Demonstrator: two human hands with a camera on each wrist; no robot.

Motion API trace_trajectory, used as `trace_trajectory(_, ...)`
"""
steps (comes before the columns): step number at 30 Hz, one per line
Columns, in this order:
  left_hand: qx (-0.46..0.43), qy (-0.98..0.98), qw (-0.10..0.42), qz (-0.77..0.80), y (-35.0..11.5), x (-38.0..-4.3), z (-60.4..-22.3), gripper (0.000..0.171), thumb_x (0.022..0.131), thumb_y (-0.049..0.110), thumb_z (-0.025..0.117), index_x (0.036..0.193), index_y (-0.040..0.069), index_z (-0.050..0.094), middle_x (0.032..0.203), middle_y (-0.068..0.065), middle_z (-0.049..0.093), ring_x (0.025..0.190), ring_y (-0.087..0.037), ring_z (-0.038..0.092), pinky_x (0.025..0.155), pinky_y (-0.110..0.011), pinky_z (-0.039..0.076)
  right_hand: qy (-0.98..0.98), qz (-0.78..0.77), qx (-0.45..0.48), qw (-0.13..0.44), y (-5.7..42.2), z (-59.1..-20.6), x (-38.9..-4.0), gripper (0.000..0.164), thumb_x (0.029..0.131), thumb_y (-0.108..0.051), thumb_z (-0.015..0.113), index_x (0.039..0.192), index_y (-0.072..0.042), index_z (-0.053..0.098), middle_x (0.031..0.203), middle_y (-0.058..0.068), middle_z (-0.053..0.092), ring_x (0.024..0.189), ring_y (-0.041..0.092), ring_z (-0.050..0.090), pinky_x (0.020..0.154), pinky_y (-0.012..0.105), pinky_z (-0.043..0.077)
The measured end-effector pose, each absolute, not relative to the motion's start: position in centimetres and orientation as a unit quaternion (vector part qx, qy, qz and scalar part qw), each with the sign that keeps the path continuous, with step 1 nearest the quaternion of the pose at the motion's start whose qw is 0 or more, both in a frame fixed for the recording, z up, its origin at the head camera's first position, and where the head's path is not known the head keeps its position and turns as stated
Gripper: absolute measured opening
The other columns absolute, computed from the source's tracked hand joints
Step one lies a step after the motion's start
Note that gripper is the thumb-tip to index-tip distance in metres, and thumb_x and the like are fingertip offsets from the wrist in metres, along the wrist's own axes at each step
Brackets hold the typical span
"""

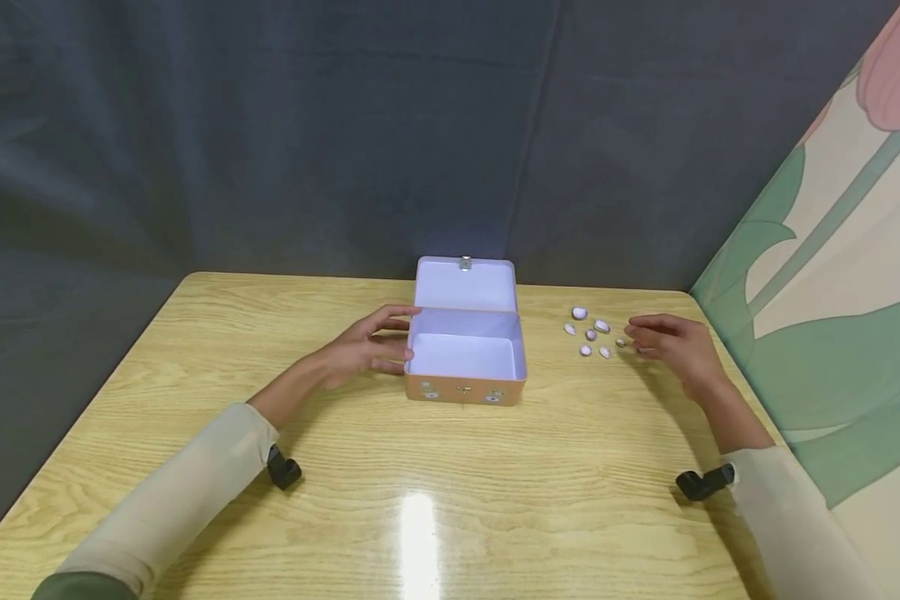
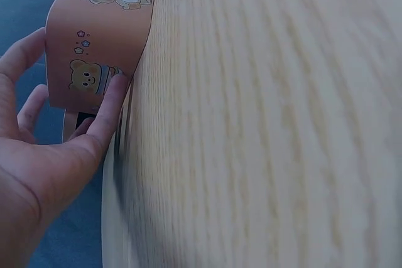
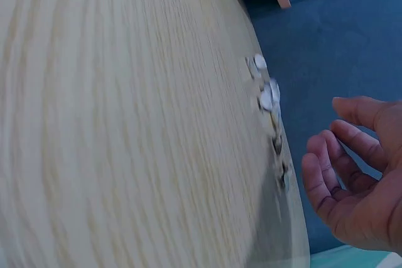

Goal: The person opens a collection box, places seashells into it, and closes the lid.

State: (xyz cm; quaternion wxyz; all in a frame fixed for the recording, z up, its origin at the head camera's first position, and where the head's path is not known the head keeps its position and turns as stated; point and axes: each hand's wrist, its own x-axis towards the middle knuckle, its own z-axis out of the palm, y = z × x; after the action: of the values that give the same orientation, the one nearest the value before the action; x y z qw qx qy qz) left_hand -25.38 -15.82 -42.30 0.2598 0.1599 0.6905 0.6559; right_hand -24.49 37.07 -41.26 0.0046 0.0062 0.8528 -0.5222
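An orange tin box (image 1: 465, 390) stands on the table with its lid (image 1: 466, 283) raised at the back, showing a pale lilac inside. Along the box's left side my left hand (image 1: 360, 346) rests with fingers spread, fingertips at the wall and rim. The left wrist view shows the thumb against the bear pictures on the box wall (image 2: 63, 83). Several small whitish-purple shells (image 1: 602, 326) lie scattered right of the box. Just right of them hovers my right hand (image 1: 675, 346), its fingers loosely bent and nothing between them in the right wrist view.
The wooden table (image 1: 330, 500) ends at a dark curtain (image 1: 345, 150) behind the box. A flowered panel (image 1: 832, 333) rises along the right edge, close to my right arm. A wrist camera (image 1: 705, 482) sits on each sleeve.
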Motion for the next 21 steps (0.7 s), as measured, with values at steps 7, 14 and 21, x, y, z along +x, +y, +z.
trace_trajectory(7,0.165,0.689,0.258,0.657,-15.6,-25.3,-42.3,0.075,0.105,-0.006,0.07,0.173,0.01,0.041,0.178,-0.023,0.033,0.155,-0.049,0.049,0.105,-0.038,0.069,0.846,-0.532,0.026,0.016,39.6,-41.6,-24.5,0.012,0.109,-0.021,0.076,0.114,-0.031,0.081,0.098,-0.033,0.078,0.088,-0.005,0.076,0.079,0.016,0.065)
trace_trajectory(14,0.16,0.686,0.259,0.661,-15.4,-25.4,-42.4,0.073,0.106,-0.007,0.07,0.171,0.009,0.042,0.178,-0.021,0.033,0.155,-0.047,0.048,0.104,-0.037,0.069,0.876,-0.479,0.033,0.05,41.2,-42.2,-24.7,0.054,0.108,-0.024,0.079,0.146,0.01,0.064,0.096,-0.034,0.074,0.089,-0.009,0.072,0.079,0.016,0.064)
trace_trajectory(21,0.156,0.691,0.255,0.658,-15.3,-25.6,-42.4,0.072,0.105,-0.006,0.071,0.17,0.008,0.043,0.177,-0.023,0.034,0.15,-0.045,0.052,0.105,-0.043,0.069,0.902,-0.427,0.014,0.067,42.1,-42.9,-25.0,0.06,0.108,-0.029,0.08,0.149,0.012,0.063,0.108,-0.031,0.072,0.093,-0.016,0.064,0.083,0.012,0.06)
